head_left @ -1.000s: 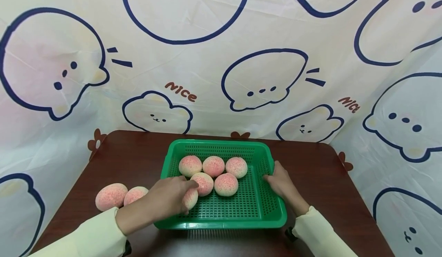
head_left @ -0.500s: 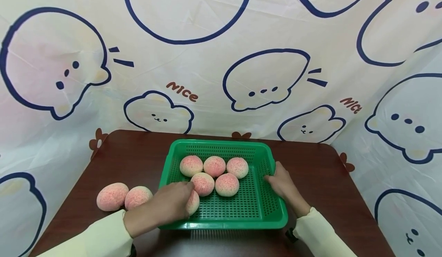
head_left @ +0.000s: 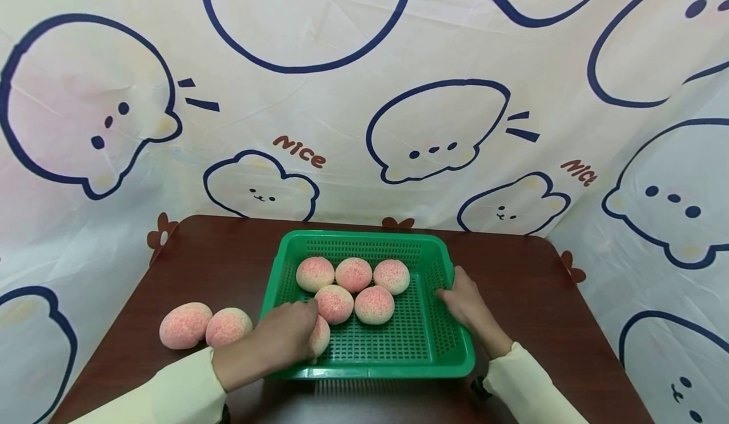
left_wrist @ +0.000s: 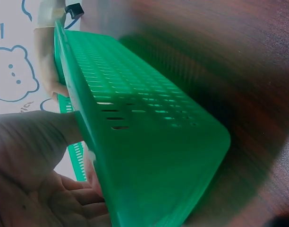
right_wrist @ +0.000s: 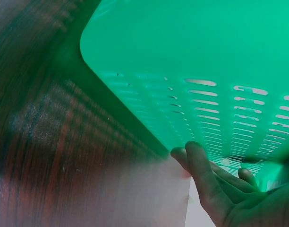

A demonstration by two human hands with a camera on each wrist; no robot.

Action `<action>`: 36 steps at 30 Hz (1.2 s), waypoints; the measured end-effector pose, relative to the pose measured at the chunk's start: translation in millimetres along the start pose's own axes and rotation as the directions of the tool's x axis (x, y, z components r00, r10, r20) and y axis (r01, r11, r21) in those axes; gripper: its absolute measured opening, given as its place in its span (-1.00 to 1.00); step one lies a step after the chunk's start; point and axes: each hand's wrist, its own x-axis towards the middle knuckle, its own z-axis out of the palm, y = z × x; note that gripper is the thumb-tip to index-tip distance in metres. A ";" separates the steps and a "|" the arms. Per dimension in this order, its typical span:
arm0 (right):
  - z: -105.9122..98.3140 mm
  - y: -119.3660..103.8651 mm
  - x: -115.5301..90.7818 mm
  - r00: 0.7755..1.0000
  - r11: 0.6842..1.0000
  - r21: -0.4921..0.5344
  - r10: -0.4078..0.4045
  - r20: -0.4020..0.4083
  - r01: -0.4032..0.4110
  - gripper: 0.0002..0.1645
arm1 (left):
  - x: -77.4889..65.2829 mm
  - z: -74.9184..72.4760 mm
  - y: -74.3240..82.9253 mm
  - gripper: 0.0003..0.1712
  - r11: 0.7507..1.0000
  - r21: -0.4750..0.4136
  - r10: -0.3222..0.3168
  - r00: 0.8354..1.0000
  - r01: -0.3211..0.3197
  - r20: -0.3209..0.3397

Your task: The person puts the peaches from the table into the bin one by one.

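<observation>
A green plastic basket (head_left: 393, 371) stands on the table, with several pink-and-cream speckled peaches (head_left: 374, 305) lying together inside. At its front left corner my left hand (head_left: 279, 335) reaches over the rim and holds another peach (head_left: 321, 336), partly covered by the hand. The left wrist view has the left palm (left_wrist: 36, 161) beside the rim, a sliver of peach (left_wrist: 90, 172) behind it. My right hand (head_left: 464, 297) grips the basket's right side, thumb inside over the rim. In the right wrist view its fingers (right_wrist: 201, 177) lie along the basket's outer wall (right_wrist: 191, 42).
Two more peaches, a larger one (head_left: 185, 326) and one beside it (head_left: 229, 327), lie on the dark brown table (head_left: 239, 253) left of the basket. A white curtain (head_left: 342, 114) with cartoon drawings hangs behind and at both sides.
My left hand has shifted slightly right and toward me with the peach, exposing more of the table peach beside its wrist. The right hand and basket stay in place.
</observation>
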 end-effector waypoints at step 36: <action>-0.6 -0.3 -2.0 1.000 1.000 -0.016 0.010 0.003 -0.010 -0.43 | 6.2 19.9 -2.2 -0.57 0.996 -0.045 0.084 0.996 -0.082 0.037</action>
